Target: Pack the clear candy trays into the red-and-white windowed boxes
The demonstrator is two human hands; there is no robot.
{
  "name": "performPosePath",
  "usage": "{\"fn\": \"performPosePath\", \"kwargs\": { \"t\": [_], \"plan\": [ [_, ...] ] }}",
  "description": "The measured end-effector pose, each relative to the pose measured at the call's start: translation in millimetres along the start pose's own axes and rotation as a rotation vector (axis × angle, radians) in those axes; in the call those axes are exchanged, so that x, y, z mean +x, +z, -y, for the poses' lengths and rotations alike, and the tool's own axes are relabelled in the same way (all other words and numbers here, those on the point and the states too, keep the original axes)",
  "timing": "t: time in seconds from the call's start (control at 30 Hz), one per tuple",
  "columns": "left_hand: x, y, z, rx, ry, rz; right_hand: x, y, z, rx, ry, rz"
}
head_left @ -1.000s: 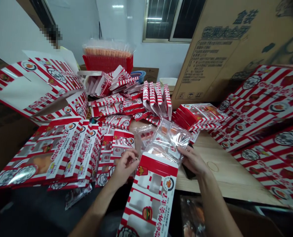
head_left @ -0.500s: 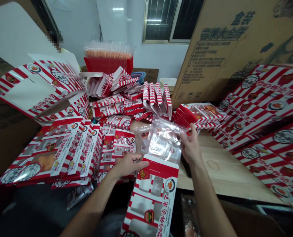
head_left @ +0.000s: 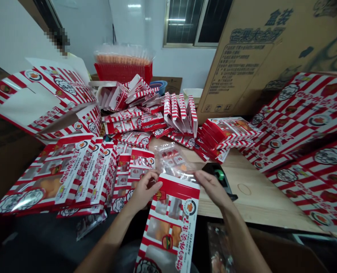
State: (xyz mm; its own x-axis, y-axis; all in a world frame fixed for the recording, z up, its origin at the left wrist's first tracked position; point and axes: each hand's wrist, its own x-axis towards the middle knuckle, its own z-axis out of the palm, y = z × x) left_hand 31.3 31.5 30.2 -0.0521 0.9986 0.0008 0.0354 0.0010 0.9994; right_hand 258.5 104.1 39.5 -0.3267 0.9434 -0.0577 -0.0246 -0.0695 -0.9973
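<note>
Pale wooden workbench [head_left: 259, 201] is stretching across a white-walled room beneath a window [head_left: 197, 22], with a large cardboard carton [head_left: 256, 57] leaning at its far right. Red-and-white printed boxes are covering much of the scene: a flat stack [head_left: 63, 174] is lying at the left, a loose pile [head_left: 134, 117] is heaping up in the middle, and large printed sheets [head_left: 306, 113] are sloping up at the right. Behind the pile, a red crate [head_left: 123, 74] is holding a plastic-wrapped stack of something orange. One box [head_left: 170, 223] is lying apart from the rest at the near edge, its top end reaching toward the bench, and a clear plastic tray [head_left: 172, 161] is showing just beyond that end; how much of the tray is inside cannot be told. The left hand [head_left: 142, 191] is curling at the box's upper corner, and the right hand [head_left: 212, 189] is reaching the other corner with its fingers pressed together, beside a black tape dispenser [head_left: 219, 178]. Whether either hand is pinching cannot be told. Whether the stacked boxes hold trays is also unclear.
</note>
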Motion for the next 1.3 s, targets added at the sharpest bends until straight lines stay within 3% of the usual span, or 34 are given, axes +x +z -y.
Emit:
{"fn": "performPosePath", "kwargs": {
  "t": [0.33, 0.63, 0.8, 0.93, 1.0, 1.1, 1.2, 1.3],
  "plan": [
    [-4.1, -1.0, 2.7, 0.032, 0.136, -0.111, -15.2, 12.1, -30.8, 0.105, 0.013, -0.093],
    [0.0, -4.6, 9.1, 0.002, -0.005, -0.075, -26.6, 16.8, -38.3, 0.077, 0.13, 0.215],
    [2.4, -9.9, 11.9, 0.03, -0.059, -0.222, -47.4, 54.0, -52.3, 0.194, 0.187, 0.019],
    [-5.8, -32.4, 13.3, 0.062, -0.106, -0.43, -64.3, 90.2, -70.3, 0.172, 0.176, 0.049],
    [-9.5, -45.8, 14.4, 0.088, -0.133, -0.485, -55.5, 99.5, -69.9, 0.158, 0.168, 0.017],
    [-10.7, -57.5, 17.7, 0.136, -0.189, -0.49, -17.7, 105.4, -60.1, 0.151, 0.15, -0.065],
    [-8.0, -55.1, 21.3, 0.185, -0.244, -0.446, 26.3, 111.9, -53.9, 0.184, 0.198, -0.024],
    [-5.3, -46.8, 20.9, 0.231, -0.247, -0.4, 49.4, 123.2, -55.0, 0.2, 0.214, 0.021]
  ]
}}
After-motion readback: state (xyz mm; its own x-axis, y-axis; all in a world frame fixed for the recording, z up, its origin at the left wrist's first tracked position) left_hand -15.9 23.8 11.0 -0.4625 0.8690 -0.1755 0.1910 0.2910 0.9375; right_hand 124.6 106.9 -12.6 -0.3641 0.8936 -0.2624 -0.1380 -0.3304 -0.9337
